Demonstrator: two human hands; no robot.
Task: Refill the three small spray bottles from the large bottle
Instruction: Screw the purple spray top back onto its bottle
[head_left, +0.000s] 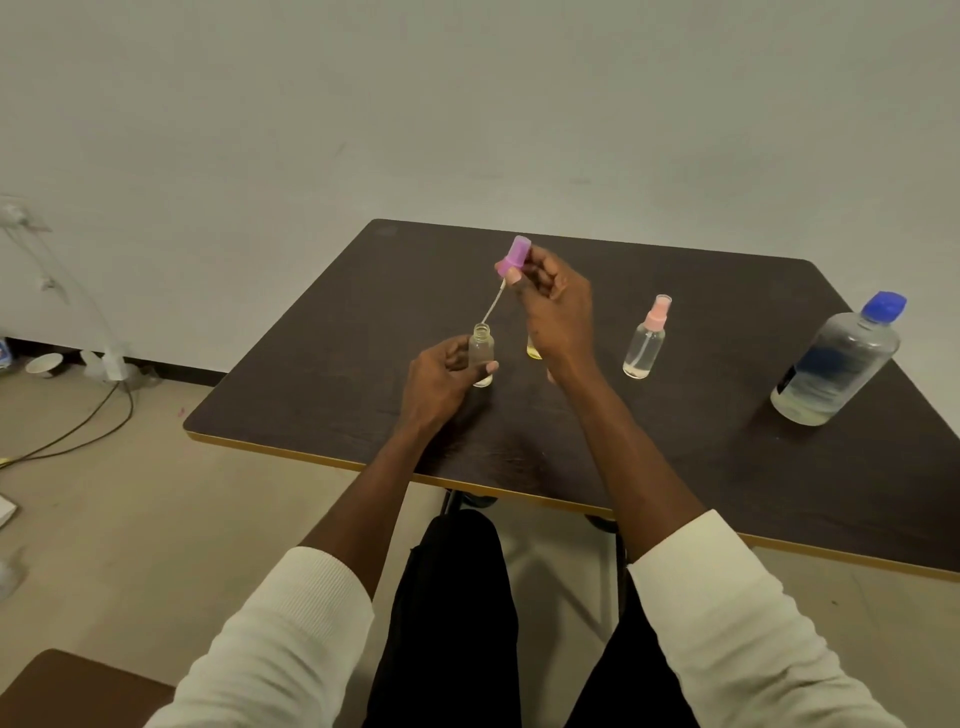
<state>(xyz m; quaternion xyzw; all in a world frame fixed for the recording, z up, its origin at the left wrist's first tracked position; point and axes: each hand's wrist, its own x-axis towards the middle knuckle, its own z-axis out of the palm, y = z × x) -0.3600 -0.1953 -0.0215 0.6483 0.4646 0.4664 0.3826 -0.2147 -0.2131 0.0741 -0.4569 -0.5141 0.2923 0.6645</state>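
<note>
My left hand (441, 376) grips a small clear spray bottle (482, 353) standing uncapped on the dark table (311, 374). Above it, my right hand (556, 306) holds that bottle's purple spray cap (514, 258), lifted clear, its thin dip tube (492, 304) hanging down toward the open neck. A second small bottle with a yellow base (532, 349) stands mostly hidden behind my right hand. The third small bottle, with a pink spray cap (645, 340), stands upright to the right. The large clear bottle with a blue cap (836, 361) stands at the far right, partly filled.
The table's near edge (519, 493) runs above my knees. On the floor at left lie cables (78, 426), a white lamp base (111, 364) and a small bowl (44, 362). A brown surface (78, 686) shows at the bottom left corner.
</note>
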